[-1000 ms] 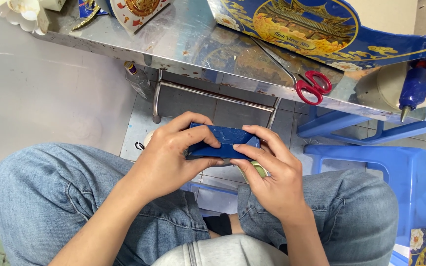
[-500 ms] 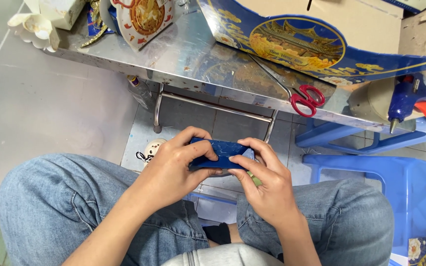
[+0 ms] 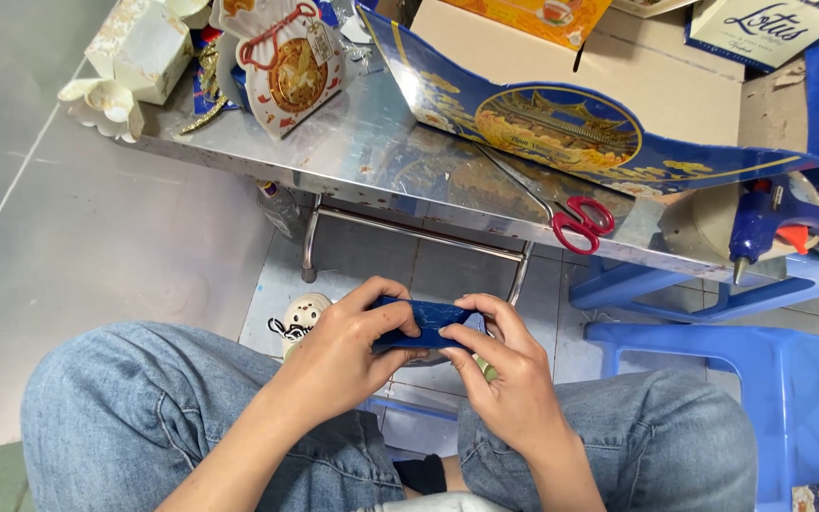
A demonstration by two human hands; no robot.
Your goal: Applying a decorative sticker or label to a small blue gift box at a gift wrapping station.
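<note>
Seated before a low metal table, the person holds a small dark blue card piece above the lap, just short of the table's near edge. The left hand has its grip closed on the piece's left end, thumb on top; the right hand pinches the right end the same way. The piece looks thin and is held only at its ends, so a firm squeeze could probably crease it, and a loosened pinch could let it drop to the floor tiles between the knees. On the table, red-handled scissors lie near the front edge, to the right of the hands. Behind them stands a long blue printed panel with a gold round emblem, part of a large brown cardboard box. At the table's far left sit a pouch-shaped card package in white, red and gold, and a cream gift box. Right of the table, a blue glue gun rests near a blue plastic stool.
</note>
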